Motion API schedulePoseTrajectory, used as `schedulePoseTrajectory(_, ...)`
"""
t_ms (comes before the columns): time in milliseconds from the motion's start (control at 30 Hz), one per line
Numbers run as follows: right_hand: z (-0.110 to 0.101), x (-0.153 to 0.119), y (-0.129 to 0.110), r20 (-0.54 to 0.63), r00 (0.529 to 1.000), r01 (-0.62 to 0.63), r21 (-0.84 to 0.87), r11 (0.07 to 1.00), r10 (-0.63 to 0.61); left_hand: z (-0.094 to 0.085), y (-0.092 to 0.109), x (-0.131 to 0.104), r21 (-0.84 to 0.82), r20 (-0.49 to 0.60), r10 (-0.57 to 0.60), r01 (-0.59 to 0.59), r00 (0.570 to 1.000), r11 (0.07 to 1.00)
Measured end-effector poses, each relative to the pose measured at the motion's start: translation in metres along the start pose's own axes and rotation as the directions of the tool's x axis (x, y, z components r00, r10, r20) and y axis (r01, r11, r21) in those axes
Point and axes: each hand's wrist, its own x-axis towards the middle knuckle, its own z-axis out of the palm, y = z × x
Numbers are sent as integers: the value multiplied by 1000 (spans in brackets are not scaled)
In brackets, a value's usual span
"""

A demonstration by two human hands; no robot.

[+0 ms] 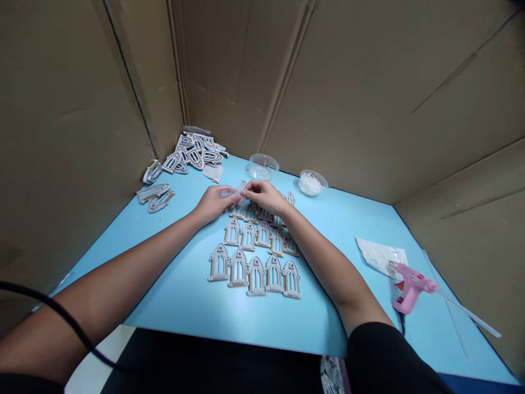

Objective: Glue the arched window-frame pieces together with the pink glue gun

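My left hand (214,202) is closed around some thin translucent plastic pieces (228,192). My right hand (266,195) meets it at the fingertips in a pinch; what lies between those fingers is too small to name. Both hands hover over the far rows of small arched window frames (263,234), grey-white with tan edges. These frames lie flat in several rows, arches pointing away from me. My hands and right forearm cover part of the back rows and the right side.
A pile of arched frames (196,152) fills the far left corner, with loose frames (159,198) nearby. Two transparent tubs (262,164) stand at the back, the right one holding translucent pieces (310,184). At right, a pink glue gun (411,285) lies by a white packet (379,255). Cardboard walls (348,109) enclose the table.
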Motion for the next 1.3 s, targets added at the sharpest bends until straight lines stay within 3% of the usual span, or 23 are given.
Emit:
schedulePoseTrajectory(133, -2, -1, -1, -20, 1000, -11, 17, 1000, 11, 0, -1, 1, -4, -19, -2, 2, 1000, 1000)
schedulePoseTrajectory(267, -24, -7, 5, -131, 991, -26, -32, 999, 22, 1, -1, 0, -14, -25, 3, -4, 1000, 1000)
schedulePoseTrajectory(400, -53, -17, 27, -261, 963, -93, -99, 991, 64, 3, 2, -2, -28, -31, -5, 4, 1000, 1000)
schedulePoseTrajectory(500, -62, -23, 46, -289, 951, -153, -135, 979, 109, 3, 5, -2, -27, -41, -21, 20, 999, 999)
schedulePoseTrajectory(667, -56, -22, 59, -289, 949, -184, -179, 966, 127, 2, 7, -1, -12, -73, -49, 49, 996, 999)
schedulePoseTrajectory(1300, -46, -23, 57, -374, 923, -224, -344, 912, 85, 3, 6, 1, 20, -103, -82, 84, 991, 996)
